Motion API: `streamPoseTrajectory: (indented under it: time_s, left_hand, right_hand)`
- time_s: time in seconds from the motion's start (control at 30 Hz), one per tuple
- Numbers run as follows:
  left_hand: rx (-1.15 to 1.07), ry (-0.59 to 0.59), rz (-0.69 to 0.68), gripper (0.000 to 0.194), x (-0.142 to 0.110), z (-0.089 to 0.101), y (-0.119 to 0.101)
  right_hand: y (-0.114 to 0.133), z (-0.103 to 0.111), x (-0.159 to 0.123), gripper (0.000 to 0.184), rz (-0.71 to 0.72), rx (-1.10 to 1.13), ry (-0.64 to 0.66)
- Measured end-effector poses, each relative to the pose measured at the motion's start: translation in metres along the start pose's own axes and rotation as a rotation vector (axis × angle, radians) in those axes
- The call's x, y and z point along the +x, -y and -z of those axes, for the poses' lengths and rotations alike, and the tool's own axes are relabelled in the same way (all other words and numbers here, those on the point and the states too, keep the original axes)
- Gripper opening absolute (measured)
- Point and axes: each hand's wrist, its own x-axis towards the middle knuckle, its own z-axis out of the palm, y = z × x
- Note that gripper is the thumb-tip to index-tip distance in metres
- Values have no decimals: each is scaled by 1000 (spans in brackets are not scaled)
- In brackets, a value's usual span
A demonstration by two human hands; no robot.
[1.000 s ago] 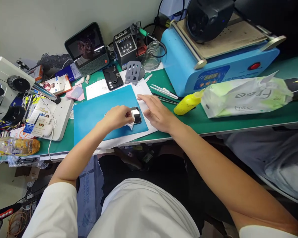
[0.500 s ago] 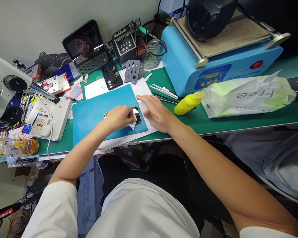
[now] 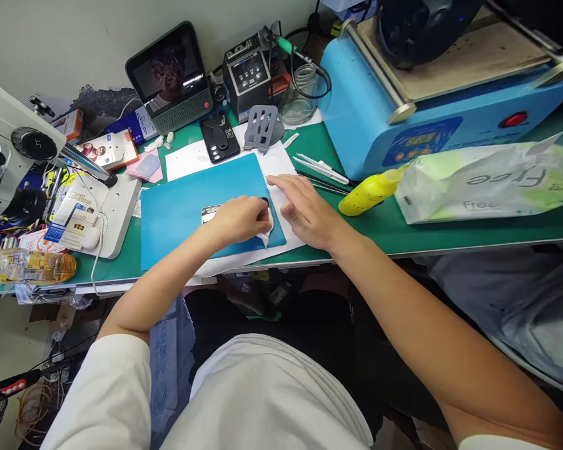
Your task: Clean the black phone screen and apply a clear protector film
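Observation:
A phone [image 3: 209,214] lies flat on the blue mat [image 3: 178,209], mostly covered by my left hand [image 3: 240,219]. That hand is closed on a small white wipe [image 3: 264,237] and presses it onto the phone's right end. My right hand [image 3: 304,212] lies flat with fingers stretched out on the white paper [image 3: 281,164] at the mat's right edge, just beside the phone.
A yellow bottle [image 3: 373,191], tweezers [image 3: 323,169] and a pack of tissues [image 3: 492,184] lie to the right. A blue machine [image 3: 431,119] stands behind them. A black phone case [image 3: 219,137], grey stand [image 3: 261,127], soldering station [image 3: 249,75] and small screen [image 3: 171,78] line the back. A microscope [image 3: 14,156] stands left.
My left hand has slid the wipe rightward along the phone, now covering its right end and baring its left end. My right hand stays put.

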Motion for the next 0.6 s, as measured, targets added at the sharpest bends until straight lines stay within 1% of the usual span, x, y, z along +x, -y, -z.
streamPoseTrajectory:
  time_s: [0.07, 0.17, 0.37, 0.47, 0.6]
  left_hand:
    - [-27, 16, 16, 10, 1, 3, 3]
    - [-42, 4, 37, 12, 3, 5, 5]
    - [-42, 13, -14, 10, 7, 1, 2]
    - [-72, 15, 18, 10, 5, 3, 6]
    - [-42, -21, 53, 11, 5, 2, 5]
  right_hand:
    - [1, 1, 0, 101, -2, 3, -3]
    - [1, 2, 1, 98, 11, 3, 12]
    - [0, 2, 1, 101, -4, -4, 7]
    - [0, 1, 1, 100, -4, -2, 1]
    - [0, 1, 2, 101, 13, -13, 11]
